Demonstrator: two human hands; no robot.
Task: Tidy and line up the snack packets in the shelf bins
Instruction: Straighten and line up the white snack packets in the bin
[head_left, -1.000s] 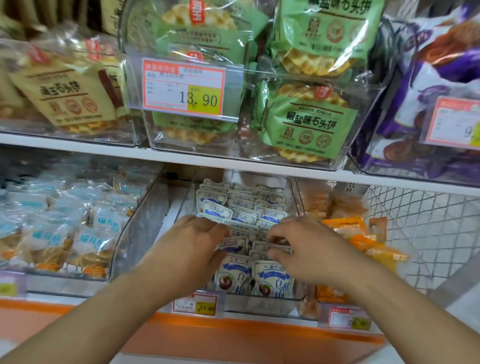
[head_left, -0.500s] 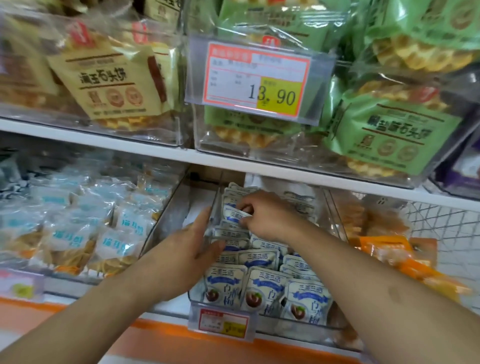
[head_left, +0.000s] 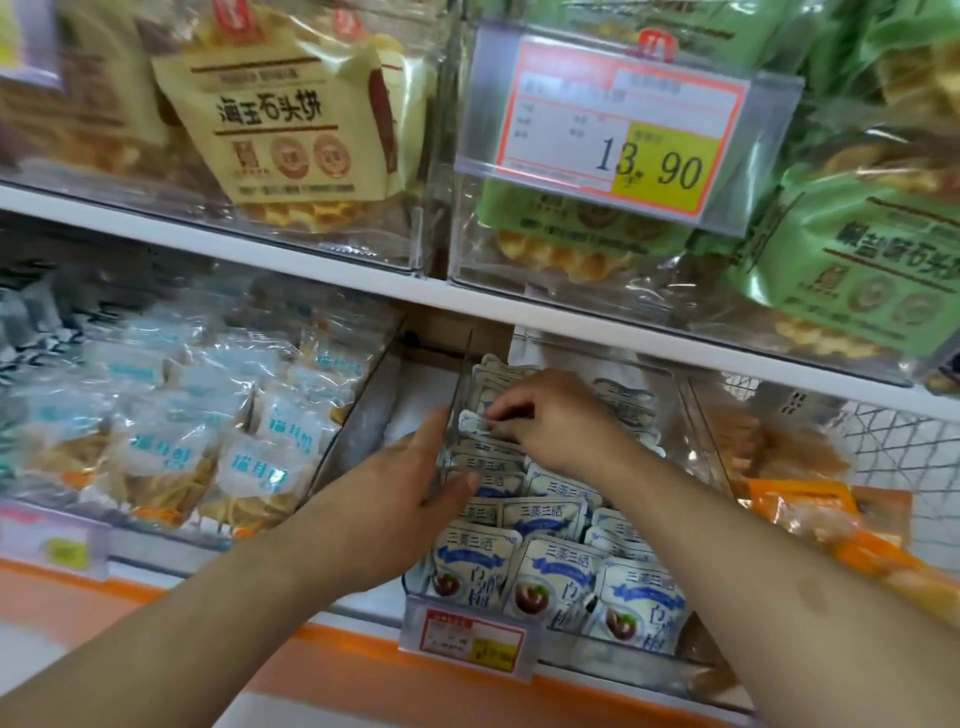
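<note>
Inside clear plastic bin (head_left: 670, 395), right hand (head_left: 556, 415) pinching glossy white packet (head_left: 475, 422)

From my feed, the right hand (head_left: 558, 415) covers the white-and-blue packets (head_left: 545, 519) at the centre of the clear bin (head_left: 691, 405), and I cannot tell how many its fingers (head_left: 501, 415) pinch. The left hand (head_left: 395, 499) hides the bin's left wall low down, and both forearms run off the bottom edge. The blue-labelled bags (head_left: 270, 462) at left are smeared by blur, the small price tag (head_left: 470, 642) is unreadable, and the green bags (head_left: 857, 270) are cut off at the right edge.
</note>
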